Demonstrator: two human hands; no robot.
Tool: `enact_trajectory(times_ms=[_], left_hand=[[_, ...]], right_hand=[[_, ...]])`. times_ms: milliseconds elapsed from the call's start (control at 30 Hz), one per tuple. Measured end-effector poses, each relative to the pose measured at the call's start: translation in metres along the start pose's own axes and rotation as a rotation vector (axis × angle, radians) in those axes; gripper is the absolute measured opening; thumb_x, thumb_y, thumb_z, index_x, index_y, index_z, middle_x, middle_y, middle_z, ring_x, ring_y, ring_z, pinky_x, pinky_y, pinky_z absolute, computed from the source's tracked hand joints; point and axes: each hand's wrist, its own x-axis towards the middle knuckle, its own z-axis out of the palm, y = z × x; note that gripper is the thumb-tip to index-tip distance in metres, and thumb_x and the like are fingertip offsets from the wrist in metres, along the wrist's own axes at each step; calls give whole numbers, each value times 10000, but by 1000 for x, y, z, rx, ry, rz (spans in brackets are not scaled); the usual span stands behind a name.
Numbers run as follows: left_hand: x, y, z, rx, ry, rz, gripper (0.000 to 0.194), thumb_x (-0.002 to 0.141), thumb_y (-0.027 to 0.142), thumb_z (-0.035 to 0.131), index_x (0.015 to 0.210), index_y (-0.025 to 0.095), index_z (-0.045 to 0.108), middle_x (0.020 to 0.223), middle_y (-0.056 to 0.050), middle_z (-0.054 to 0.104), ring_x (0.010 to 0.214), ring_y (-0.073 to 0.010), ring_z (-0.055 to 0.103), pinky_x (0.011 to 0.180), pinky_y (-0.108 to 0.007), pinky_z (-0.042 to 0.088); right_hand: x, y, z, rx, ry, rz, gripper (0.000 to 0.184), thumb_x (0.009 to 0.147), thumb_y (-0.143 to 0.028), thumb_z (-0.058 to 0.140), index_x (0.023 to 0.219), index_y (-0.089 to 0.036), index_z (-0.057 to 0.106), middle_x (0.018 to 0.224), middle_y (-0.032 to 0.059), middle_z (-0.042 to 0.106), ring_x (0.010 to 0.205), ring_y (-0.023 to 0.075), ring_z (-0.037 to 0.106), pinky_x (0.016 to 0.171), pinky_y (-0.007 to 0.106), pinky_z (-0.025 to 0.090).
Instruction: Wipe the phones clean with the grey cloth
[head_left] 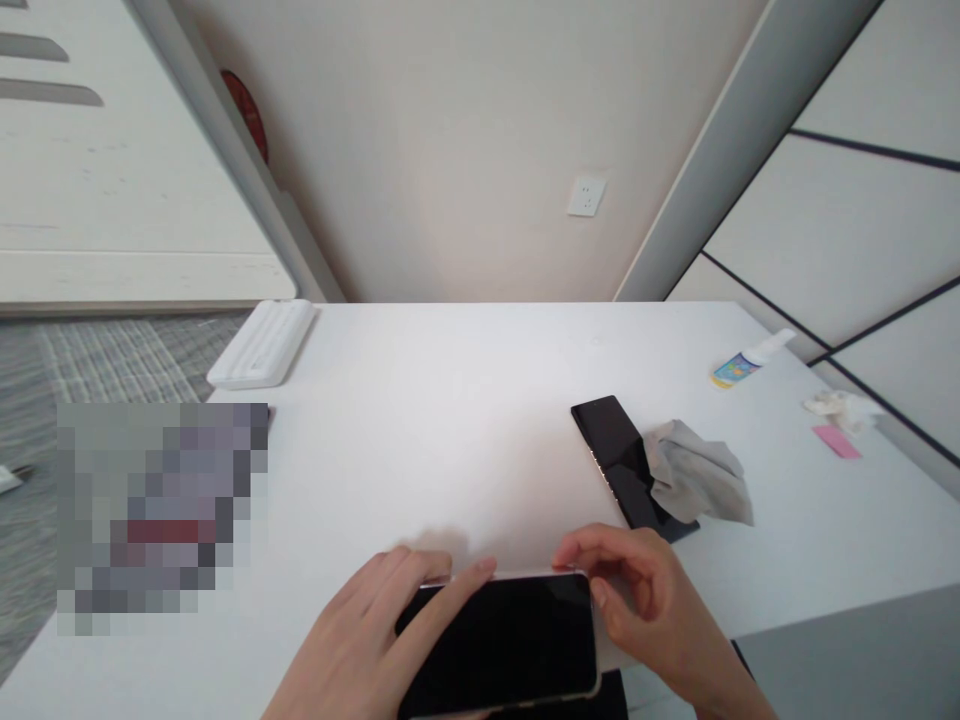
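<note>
A smartphone [502,640] with a dark screen lies sideways at the bottom middle, a thin pale rim around it. My left hand [367,640] grips its left end, fingers bent over the far edge and one finger lying across the screen. At the far right corner, my right hand [637,605] is closed, thumb and index finger at the phone's edge. Something pale shows beneath the right hand, its kind unclear. A black object [615,690] shows under the phone's near edge. Beyond the right hand, a grey cloth [697,470] partly covers a flat glossy black object [607,425].
On the white table [435,400], a white box-like device [262,345] stands at the far left. A small spray bottle [750,360], crumpled white tissue [840,408] and pink slip [836,441] lie at right. A pixelated patch hides something at the left edge. A wall rises behind.
</note>
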Motion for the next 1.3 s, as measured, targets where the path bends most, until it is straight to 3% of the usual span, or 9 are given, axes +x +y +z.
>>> enact_trajectory(times_ms=[233, 467, 667, 833, 1033, 1300], left_hand=[[-5, 2, 3, 16, -34, -1, 780, 838, 608, 822, 1465, 232, 548, 1244, -54, 717, 1122, -211, 719, 972, -264, 604], [-5, 2, 1, 7, -38, 10, 778, 851, 625, 805, 1461, 218, 547, 1270, -63, 711, 1160, -210, 704, 1010, -248, 584], [-1, 4, 1, -43, -18, 7, 635, 954, 593, 696, 1459, 235, 551, 1222, -61, 704, 1104, -192, 712, 986, -240, 590], [4, 5, 4, -78, 42, -41, 734, 904, 629, 740, 1489, 232, 541, 1214, -77, 691, 1088, -209, 716, 955, -254, 600], [12, 6, 4, -72, 93, -197, 693, 963, 577, 683, 1519, 205, 503, 1296, -93, 675, 1129, -197, 717, 939, -223, 592], [14, 10, 3, 6, 106, -205, 699, 978, 625, 639, 1515, 199, 503, 1239, -100, 705, 1059, -217, 744, 876, -269, 621]], right_hand=[[2, -1, 1, 64, 25, -11, 331, 866, -121, 572, 1045, -251, 818, 1012, 45, 781, 919, 175, 727, 826, 249, 570], [5, -4, -2, 145, -11, -30, 284, 882, -136, 603, 998, -252, 835, 982, 50, 803, 897, 173, 756, 821, 239, 598], [7, -6, -5, 236, -21, -38, 172, 914, -230, 691, 990, -258, 843, 907, 44, 801, 806, 154, 744, 742, 203, 583], [9, -4, -10, 316, -43, -19, 155, 981, -342, 727, 1077, -302, 843, 988, 38, 813, 840, 128, 733, 727, 166, 552], [7, -4, -10, 409, -85, -12, 293, 973, -475, 769, 1240, -356, 794, 1144, 57, 813, 963, 189, 773, 826, 265, 609], [-3, 5, -8, 369, -61, -2, 376, 973, -474, 766, 1311, -310, 748, 1243, 97, 773, 1112, 248, 744, 983, 385, 594]])
